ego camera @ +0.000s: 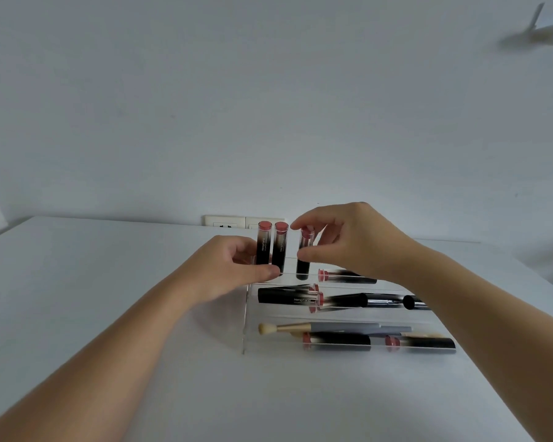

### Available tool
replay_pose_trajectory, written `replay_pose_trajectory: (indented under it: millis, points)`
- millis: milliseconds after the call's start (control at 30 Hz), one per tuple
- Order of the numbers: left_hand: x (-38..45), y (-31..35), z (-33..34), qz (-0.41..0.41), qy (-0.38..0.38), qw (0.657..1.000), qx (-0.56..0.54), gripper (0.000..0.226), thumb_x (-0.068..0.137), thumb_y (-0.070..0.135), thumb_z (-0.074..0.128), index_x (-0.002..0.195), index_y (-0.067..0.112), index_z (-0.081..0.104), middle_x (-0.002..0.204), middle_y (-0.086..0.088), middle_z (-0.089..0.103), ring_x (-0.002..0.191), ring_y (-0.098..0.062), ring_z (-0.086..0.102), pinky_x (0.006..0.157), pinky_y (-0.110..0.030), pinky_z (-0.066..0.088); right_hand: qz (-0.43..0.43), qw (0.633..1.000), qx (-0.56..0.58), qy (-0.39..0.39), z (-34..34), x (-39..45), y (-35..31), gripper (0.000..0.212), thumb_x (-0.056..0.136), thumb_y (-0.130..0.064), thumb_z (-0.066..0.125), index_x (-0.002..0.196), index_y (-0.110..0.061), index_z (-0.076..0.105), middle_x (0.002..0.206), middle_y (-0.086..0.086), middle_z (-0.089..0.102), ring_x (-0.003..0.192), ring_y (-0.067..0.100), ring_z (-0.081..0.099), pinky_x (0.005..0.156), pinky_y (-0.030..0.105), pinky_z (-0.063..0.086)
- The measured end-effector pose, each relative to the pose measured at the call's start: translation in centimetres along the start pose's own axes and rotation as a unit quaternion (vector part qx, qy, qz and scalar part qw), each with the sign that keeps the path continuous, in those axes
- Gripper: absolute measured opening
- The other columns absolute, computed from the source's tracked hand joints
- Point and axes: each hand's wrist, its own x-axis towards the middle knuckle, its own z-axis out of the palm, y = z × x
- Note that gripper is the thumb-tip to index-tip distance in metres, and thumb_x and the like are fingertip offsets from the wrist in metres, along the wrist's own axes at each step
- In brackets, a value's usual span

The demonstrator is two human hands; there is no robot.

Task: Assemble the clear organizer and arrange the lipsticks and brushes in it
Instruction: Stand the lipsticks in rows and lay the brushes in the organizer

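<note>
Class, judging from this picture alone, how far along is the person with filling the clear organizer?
Done: the clear organizer stands assembled, with two lipsticks upright in its back row.
In hand: the right hand pinches a third lipstick upright there; the left hand steadies the back corner.
Left: several lipsticks and a brush lie flat on the front tiers.

Organizer (245, 317) clear glossy plastic; lipsticks (264, 247) glossy black, pink caps; table (109, 314) smooth matt white.

Clear organizer (245, 314) on table; two lipsticks (264, 247) upright, others flat.
</note>
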Motion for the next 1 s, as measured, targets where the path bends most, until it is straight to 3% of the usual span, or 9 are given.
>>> replay_pose_trajectory:
  millis: [133, 267, 500, 700, 1000]
  points:
    - [-0.1, 0.1, 0.0, 0.003, 0.001, 1.000, -0.002, 0.042, 0.056, 0.061, 0.079, 0.095, 0.047, 0.075, 0.092, 0.014, 0.079, 0.090, -0.004, 0.074, 0.089, -0.027, 0.052, -0.007, 0.999, -0.037, -0.016, 0.0, -0.1, 0.2, 0.041, 0.079, -0.017, 0.074, 0.112, -0.042, 0.067, 0.087, -0.020, 0.068, 0.077, 0.000, 0.069, 0.073, 0.014, 0.054]
    - [-0.1, 0.2, 0.0, 0.002, 0.000, 1.000, -0.004, 0.041, 0.056, 0.061, 0.079, 0.095, 0.048, 0.075, 0.092, 0.014, 0.079, 0.089, -0.003, 0.074, 0.084, -0.023, 0.051, -0.014, 0.999, -0.032, 0.012, 0.8, -0.2, 0.4, 0.036, 0.079, -0.015, 0.073, 0.107, -0.037, 0.066, 0.084, -0.016, 0.068, 0.074, 0.003, 0.068, 0.071, 0.017, 0.052]
    - [-0.1, 0.1, 0.0, 0.002, 0.004, 1.000, 0.000, 0.039, 0.058, 0.058, 0.081, 0.095, 0.045, 0.076, 0.091, 0.012, 0.079, 0.090, -0.006, 0.075, 0.092, -0.028, 0.053, -0.010, 1.000, 0.001, 0.025, 1.4, -0.3, 0.6, 0.033, 0.080, -0.015, 0.074, 0.104, -0.034, 0.063, 0.088, -0.017, 0.068, 0.076, 0.002, 0.070, 0.068, 0.016, 0.054]
    - [-0.2, 0.3, 0.0, 0.002, 0.004, 1.000, -0.002, 0.041, 0.056, 0.059, 0.080, 0.094, 0.045, 0.076, 0.092, 0.010, 0.079, 0.091, -0.009, 0.075, 0.097, -0.033, 0.054, 0.006, 0.999, 0.037, 0.032, 2.0, -0.1, 1.0, 0.041, 0.080, -0.012, 0.073, 0.111, -0.038, 0.064, 0.089, -0.010, 0.073, 0.073, 0.009, 0.072, 0.067, 0.033, 0.062]
    - [-0.3, 0.4, 0.0, -0.005, 0.004, 1.000, -0.004, 0.042, 0.056, 0.059, 0.081, 0.095, 0.044, 0.076, 0.093, 0.008, 0.079, 0.092, -0.011, 0.075, 0.100, -0.041, 0.054, 0.009, 0.998, 0.056, 0.025, 2.3, 0.0, 1.0, 0.050, 0.080, -0.010, 0.071, 0.119, -0.038, 0.060, 0.089, -0.009, 0.072, 0.075, 0.010, 0.072, 0.068, 0.036, 0.062]
